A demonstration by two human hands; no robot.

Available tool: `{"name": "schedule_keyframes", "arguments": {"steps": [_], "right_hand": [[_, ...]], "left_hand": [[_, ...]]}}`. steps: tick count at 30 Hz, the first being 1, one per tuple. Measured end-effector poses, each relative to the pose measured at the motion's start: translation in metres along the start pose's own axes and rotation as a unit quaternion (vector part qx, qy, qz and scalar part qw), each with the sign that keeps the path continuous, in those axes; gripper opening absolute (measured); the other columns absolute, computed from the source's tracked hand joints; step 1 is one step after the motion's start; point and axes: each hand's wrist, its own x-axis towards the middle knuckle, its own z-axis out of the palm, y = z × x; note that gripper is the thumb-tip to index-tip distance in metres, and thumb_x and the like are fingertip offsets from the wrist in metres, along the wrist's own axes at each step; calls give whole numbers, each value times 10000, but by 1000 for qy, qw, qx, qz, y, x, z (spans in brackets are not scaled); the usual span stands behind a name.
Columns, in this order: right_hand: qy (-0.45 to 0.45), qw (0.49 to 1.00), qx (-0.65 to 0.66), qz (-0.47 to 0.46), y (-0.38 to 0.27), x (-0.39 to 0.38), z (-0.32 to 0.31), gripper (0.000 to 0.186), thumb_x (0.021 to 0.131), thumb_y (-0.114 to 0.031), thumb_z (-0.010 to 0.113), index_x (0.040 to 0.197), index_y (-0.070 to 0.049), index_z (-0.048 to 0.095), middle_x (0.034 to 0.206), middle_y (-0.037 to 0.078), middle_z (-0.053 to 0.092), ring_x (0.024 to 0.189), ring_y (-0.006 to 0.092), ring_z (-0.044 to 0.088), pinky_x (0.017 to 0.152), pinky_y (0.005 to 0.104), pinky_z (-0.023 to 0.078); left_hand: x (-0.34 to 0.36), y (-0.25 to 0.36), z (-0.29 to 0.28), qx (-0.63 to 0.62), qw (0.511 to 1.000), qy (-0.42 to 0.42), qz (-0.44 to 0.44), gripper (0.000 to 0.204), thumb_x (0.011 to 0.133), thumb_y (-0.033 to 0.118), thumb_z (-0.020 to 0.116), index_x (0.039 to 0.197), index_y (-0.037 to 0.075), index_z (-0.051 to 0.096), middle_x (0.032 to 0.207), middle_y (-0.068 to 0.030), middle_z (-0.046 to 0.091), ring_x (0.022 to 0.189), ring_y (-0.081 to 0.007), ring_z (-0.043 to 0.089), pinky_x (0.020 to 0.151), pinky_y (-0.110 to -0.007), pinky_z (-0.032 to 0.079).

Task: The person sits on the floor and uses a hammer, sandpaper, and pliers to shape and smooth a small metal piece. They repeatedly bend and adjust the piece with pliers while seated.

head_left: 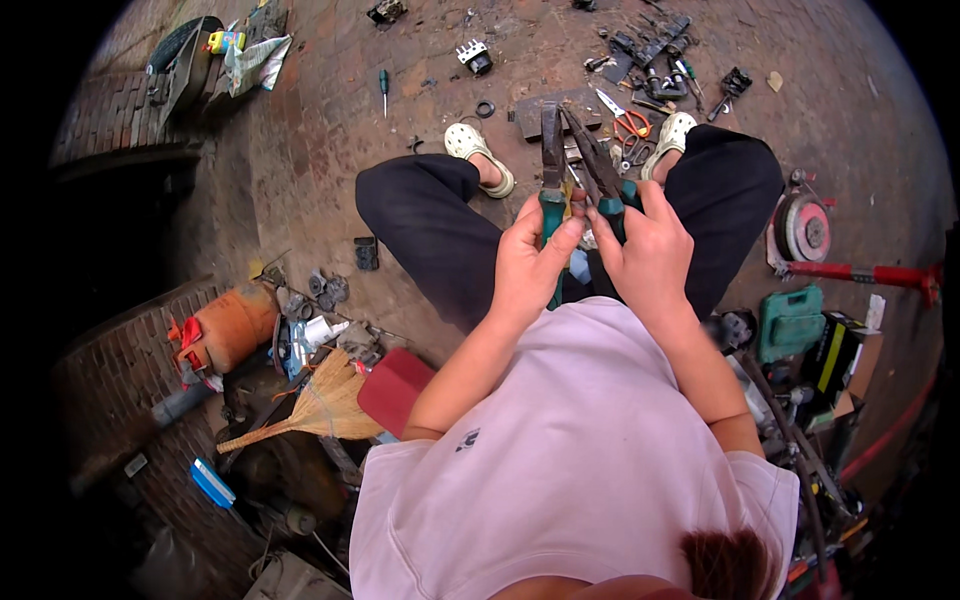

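Note:
In my left hand [530, 255] is a green-handled tool with a long dark metal head [552, 150], held upright; its exact kind I cannot make out. My right hand [648, 245] is closed round green-handled pliers [597, 165], whose dark jaws point away and lean toward the left tool. Both hands are close together between my knees, fingers nearly meeting. A small metallic piece shows between the two tools, too small to name. Beyond the tool heads lies a flat dark metal block [530, 115] on the brick floor. Orange-handled scissors [628, 118] lie right of it.
A screwdriver [384, 92], a black ring [485, 109] and dark machine parts [655, 60] lie ahead. At left are an orange gas cylinder [232, 325] and a straw broom [325, 402]. A red-framed wheel tool [803, 228] and green case [790, 322] stand at right.

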Motion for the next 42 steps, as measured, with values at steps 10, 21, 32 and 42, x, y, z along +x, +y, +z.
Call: {"name": "schedule_keyframes", "arguments": {"steps": [10, 21, 32, 42], "right_hand": [[5, 1000, -4, -5, 2, 1, 2, 283, 725, -197, 787, 637, -5, 598, 874, 117, 565, 731, 286, 617, 554, 387, 497], [3, 1000, -4, 5, 1, 1, 2, 296, 740, -215, 781, 625, -8, 604, 865, 112, 564, 724, 281, 621, 546, 388, 494], [-10, 1000, 18, 15, -3, 0, 0, 301, 780, -226, 764, 629, -3, 630, 841, 109, 579, 687, 280, 626, 541, 392, 494], [-138, 956, 247, 70, 2, -4, -13, 316, 856, -212, 709, 681, 45, 649, 733, 123, 545, 582, 278, 565, 538, 374, 452]], "left_hand": [[-1, -1, 1, 2, 1000, 5, -12, 269, 973, 225, 629, 1071, -23, 664, 1174, -46, 571, 1042, -109, 550, 894, -266, 440], [-2, 4, 6, -1, 1000, 2, -11, 294, 979, 233, 622, 1104, -33, 641, 1157, -50, 582, 958, -113, 575, 850, -268, 476], [-1, -4, 14, 33, 996, 71, 41, 381, 963, 112, 615, 1263, -66, 462, 1075, -87, 621, 909, -102, 583, 799, -257, 497], [-5, 14, 8, 216, 974, 69, 10, 340, 959, 83, 550, 1256, -68, 481, 1014, -80, 648, 904, -114, 599, 800, -258, 495]]}}
